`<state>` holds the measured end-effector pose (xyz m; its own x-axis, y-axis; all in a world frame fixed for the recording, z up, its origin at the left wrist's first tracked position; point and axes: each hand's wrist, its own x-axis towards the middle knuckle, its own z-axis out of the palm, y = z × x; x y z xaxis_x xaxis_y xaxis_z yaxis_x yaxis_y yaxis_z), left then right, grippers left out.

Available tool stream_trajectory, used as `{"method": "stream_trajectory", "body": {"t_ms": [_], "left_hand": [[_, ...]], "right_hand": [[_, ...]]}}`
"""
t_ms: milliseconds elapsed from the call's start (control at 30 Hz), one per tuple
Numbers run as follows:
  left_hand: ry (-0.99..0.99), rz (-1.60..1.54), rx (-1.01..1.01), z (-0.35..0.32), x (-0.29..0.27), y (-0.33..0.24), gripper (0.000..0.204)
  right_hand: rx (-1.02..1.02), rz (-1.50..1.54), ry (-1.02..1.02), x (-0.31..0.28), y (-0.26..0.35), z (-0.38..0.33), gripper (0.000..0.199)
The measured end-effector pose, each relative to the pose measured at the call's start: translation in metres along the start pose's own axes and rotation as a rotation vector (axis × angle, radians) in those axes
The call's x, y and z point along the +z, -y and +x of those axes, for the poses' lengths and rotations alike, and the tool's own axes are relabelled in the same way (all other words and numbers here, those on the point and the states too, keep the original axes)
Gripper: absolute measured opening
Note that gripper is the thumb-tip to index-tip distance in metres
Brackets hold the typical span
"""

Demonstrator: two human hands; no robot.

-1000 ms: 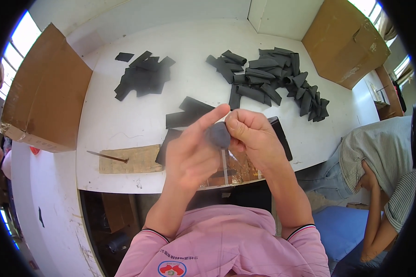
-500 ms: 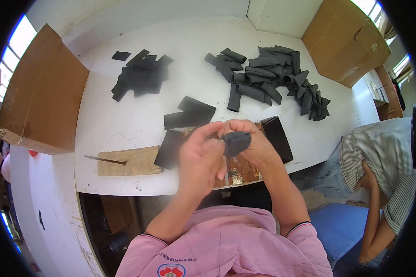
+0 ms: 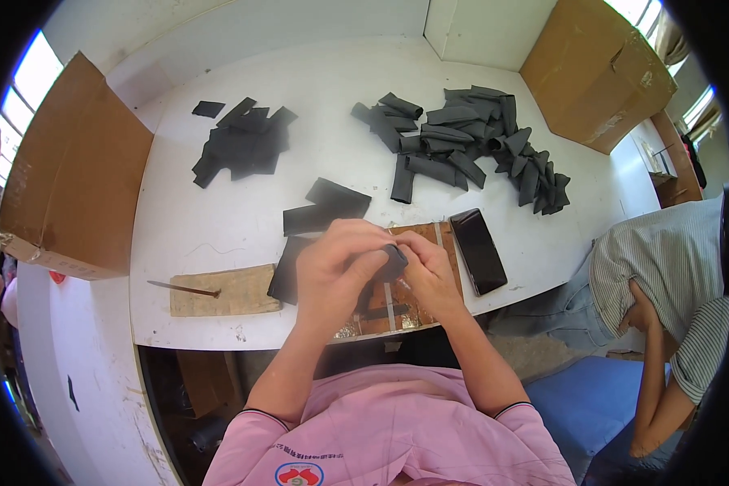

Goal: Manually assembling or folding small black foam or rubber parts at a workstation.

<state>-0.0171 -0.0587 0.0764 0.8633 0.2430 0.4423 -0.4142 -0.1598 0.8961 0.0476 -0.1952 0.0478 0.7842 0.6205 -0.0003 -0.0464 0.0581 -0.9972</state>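
A small black fabric piece (image 3: 392,263), rolled into a tube, is held between both hands above a brown taped board (image 3: 425,243). My left hand (image 3: 338,267) wraps around it, thumb on top, and hides part of it. My right hand (image 3: 431,274) pinches its right edge. Flat black fabric pieces (image 3: 328,206) lie just beyond and beside my left hand, one partly covered by it. Farther off, on the right, is a large heap of rolled black tubes (image 3: 470,134). A pile of flat black pieces (image 3: 243,142) rests at the far left.
A black phone (image 3: 478,251) lies right of the board. Left of my hands, a thin pointed metal tool (image 3: 185,288) rests on a wooden plank (image 3: 235,292). Cardboard boxes (image 3: 77,170) stand at both sides of the white table. A person in a striped shirt (image 3: 656,259) sits at right.
Both hands have come slightly lower and nearer with the fabric piece. My right hand has shifted left from over the phone, uncovering it, and my left hand now covers more of the piece.
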Motion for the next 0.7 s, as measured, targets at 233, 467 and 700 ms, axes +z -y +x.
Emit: {"method": "stream_trajectory", "body": {"t_ms": [233,467,700], "left_hand": [[-0.284,-0.603,-0.104,-0.012,0.013,0.004,0.008],[-0.175,-0.466,-0.203,-0.010,0.014,0.008,0.019],[0.199,0.021,-0.102,0.016,0.004,-0.009,0.010]], "right_hand": [[-0.663,-1.086,-0.045,0.006,0.029,-0.001,0.018],[-0.603,-0.945,-0.056,-0.003,0.002,0.001,0.016],[-0.698,-0.755,-0.055,-0.004,-0.011,0.002,0.016]]}}
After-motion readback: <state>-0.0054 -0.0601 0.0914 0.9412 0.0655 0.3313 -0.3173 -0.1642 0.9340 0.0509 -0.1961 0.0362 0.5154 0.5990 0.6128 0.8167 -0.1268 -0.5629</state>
